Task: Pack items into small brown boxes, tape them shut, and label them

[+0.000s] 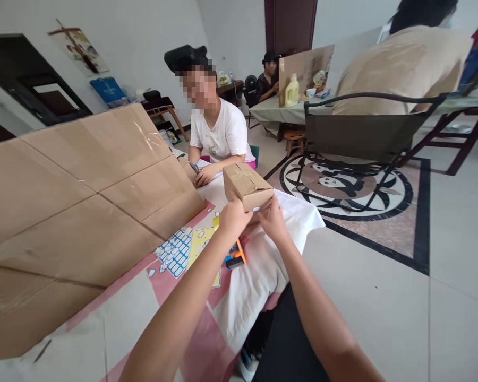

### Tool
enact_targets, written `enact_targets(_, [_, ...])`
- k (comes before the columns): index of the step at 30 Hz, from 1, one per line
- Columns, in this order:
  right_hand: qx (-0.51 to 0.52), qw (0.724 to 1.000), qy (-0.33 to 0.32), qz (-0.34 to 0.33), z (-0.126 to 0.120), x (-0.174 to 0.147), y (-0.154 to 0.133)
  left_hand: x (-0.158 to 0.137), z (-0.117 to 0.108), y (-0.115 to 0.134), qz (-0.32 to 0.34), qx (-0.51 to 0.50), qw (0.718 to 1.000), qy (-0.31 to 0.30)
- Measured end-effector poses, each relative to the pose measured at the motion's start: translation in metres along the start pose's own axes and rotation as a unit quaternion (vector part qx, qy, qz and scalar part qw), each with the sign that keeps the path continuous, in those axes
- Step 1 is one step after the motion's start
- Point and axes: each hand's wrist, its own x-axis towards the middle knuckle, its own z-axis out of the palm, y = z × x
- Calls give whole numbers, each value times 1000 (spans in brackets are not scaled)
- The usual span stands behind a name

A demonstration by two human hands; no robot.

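The small cardboard box [245, 183] is plain brown; the draped cloth [123, 318] shows pink, white and yellow, with blue-outlined white shapes [177, 253]. Over there I see black-and-white pandas [330, 182] on the round floor medallion [352, 194], ringed in black.

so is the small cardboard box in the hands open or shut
The box looks shut: its top lies flat across, with only a small dark slit near one edge.
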Motion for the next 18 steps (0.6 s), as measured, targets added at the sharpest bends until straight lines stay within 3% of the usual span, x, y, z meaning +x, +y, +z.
enact_targets(2, [-13, 1000, -19, -4, 9, 0, 3, -9, 2, -11, 16, 9, 1000, -13])
enact_targets(4, [-16, 999, -38, -16, 17, -1, 0, -30, -3, -32, 89, 10, 996, 7])
enact_targets(7, [-48, 997, -61, -26, 23, -3, -6, -83, -15, -86, 252, -9, 963, 100])
enact_targets(8, [-68, 996, -59, -23, 24, -3, -8, -105, -19, -109, 264, -18, 956, 129])
enact_targets(12, [-98, 995, -29, 5, 22, -1, -10, -210, -28, -209, 155, 3, 978, 143])
enact_targets(15, [-40, 998, -45, 17, 28, 11, -6, -293, -39, -276, 56, 25, 986, 157])
enact_targets(18, [54, 992, -91, 75, 42, 24, -4, -361, -63, -331, -50, -4, 981, 189])
